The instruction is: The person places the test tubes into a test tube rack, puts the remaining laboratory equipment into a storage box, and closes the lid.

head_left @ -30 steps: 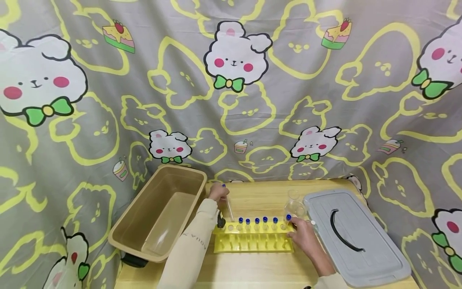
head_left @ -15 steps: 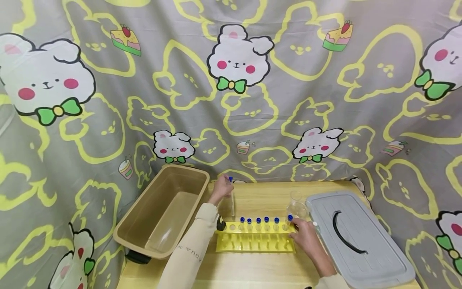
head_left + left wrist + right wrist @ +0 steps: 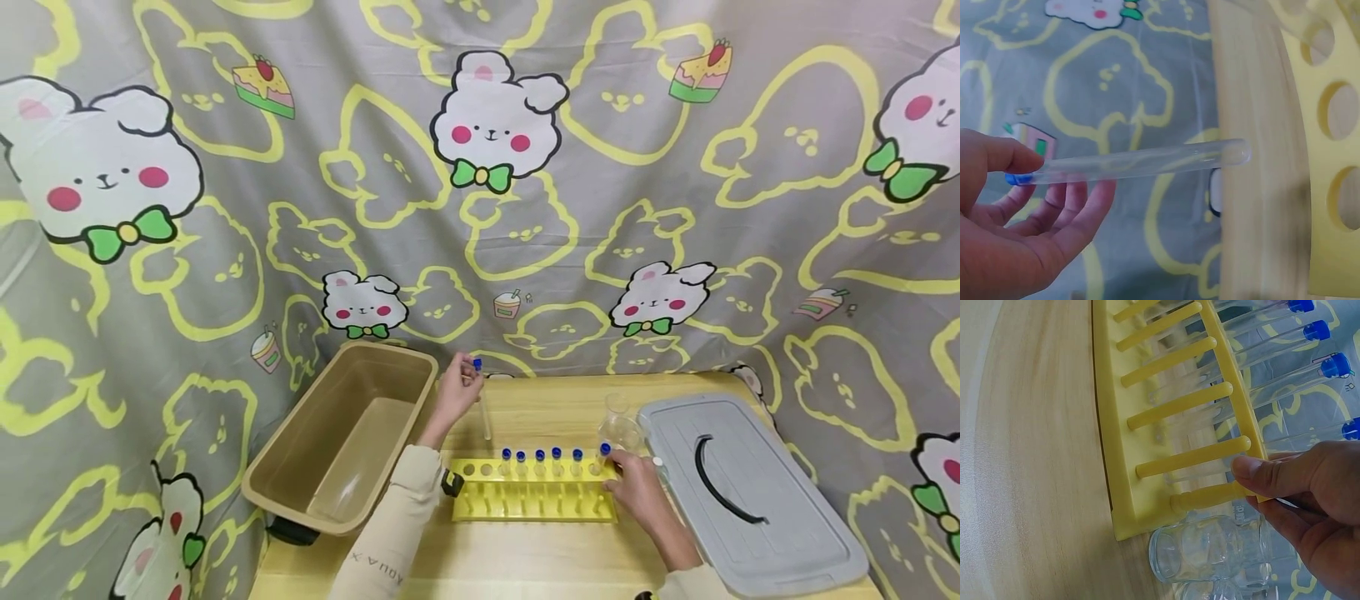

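My left hand (image 3: 459,390) pinches a clear test tube (image 3: 1147,164) near its blue cap (image 3: 1019,179), thumb on one side and fingers on the other. In the head view that tube hangs slightly tilted, behind the left end of a yellow test tube rack (image 3: 534,510). At the rack's right end, my right hand (image 3: 641,492) grips the upper plate between thumb and fingers, as the right wrist view shows. Several blue-capped test tubes (image 3: 540,456) stand in the rack, and its two leftmost holes (image 3: 477,469) hold no tube.
Clear glass vessels (image 3: 1194,550) stand just behind the rack's right end. A brown bin (image 3: 255,475) is at the left of the wooden table (image 3: 540,558). To the right lies a grey lid (image 3: 795,467) with a black handle (image 3: 716,483). A patterned curtain (image 3: 420,167) surrounds the table.
My left hand has raised the test tube up and away from the rack, its lower end now farther from the holes. My right hand keeps its grip on the rack.
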`<state>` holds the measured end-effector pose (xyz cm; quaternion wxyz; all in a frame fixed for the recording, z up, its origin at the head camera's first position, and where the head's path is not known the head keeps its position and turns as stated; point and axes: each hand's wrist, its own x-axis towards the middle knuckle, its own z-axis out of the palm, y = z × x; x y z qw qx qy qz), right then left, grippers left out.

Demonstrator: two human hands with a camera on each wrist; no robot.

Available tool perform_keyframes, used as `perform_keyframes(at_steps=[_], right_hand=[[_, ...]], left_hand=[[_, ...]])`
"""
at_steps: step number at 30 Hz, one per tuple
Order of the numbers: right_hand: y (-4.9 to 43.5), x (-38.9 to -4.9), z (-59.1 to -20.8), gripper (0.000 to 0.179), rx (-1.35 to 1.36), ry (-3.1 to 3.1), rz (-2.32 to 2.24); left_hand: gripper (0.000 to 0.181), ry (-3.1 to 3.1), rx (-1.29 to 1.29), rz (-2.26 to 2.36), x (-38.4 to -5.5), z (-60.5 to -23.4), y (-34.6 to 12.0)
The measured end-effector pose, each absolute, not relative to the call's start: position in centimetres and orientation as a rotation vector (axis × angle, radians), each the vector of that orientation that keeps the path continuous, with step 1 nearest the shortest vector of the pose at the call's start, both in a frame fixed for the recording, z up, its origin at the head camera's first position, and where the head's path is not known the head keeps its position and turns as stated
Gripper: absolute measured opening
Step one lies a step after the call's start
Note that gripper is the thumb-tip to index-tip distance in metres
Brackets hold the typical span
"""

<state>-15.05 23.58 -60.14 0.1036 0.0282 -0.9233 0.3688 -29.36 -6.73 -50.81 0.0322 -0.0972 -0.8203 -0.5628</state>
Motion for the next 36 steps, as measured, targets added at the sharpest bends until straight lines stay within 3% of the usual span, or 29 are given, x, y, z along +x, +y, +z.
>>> perform_keyframes(at_steps=[14, 36], right_hand=[[23.5, -15.0, -59.9, 0.038, 0.079, -2.729, 1.089], [23.4, -15.1, -60.0, 0.039, 0.068, -2.755, 1.079]], left_hand=[[0.027, -2.326, -0.597, -1.733, -25.9, -49.7, -7.8], [0.027, -2.257, -0.56, -1.816, -19.7, -49.9, -8.7]])
